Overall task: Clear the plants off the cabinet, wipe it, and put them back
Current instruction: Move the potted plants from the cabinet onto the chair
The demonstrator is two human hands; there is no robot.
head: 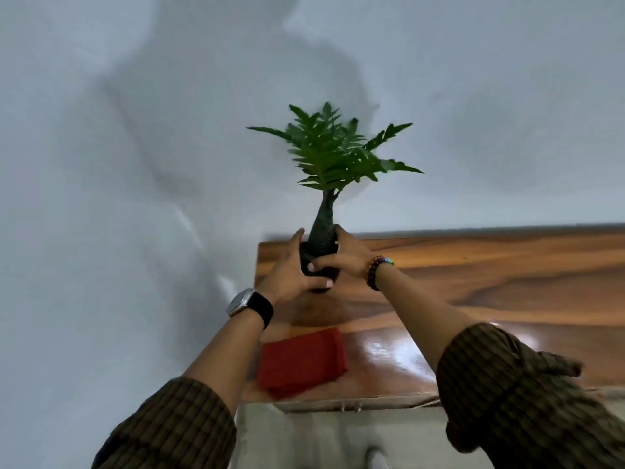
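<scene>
A person stands at a wooden cabinet (473,282) set against a pale wall (135,164), both arms reaching forward over its glossy top. The left hand (287,275) and the right hand (345,257) together grasp a small dark pot (319,265): the left hand cups it from the side and beneath with the fingers curled round the lower part, and the right hand wraps the opposite side with the thumb lying across the front. The pot holds a plant (334,150) with a ribbed, bottle-shaped stem and a spread of green serrated leaves, standing upright and slightly tilted. The pot is at the far left corner of the cabinet top; whether its base touches the wood or is just above it cannot be told. A folded red cloth (301,360) lies flat on the cabinet near the front left edge, apart from the pot. The left wrist bears a watch (248,304) with a dark strap; the right wrist bears a beaded bracelet (377,272). Dark striped sleeves (514,384) cover both forearms.
</scene>
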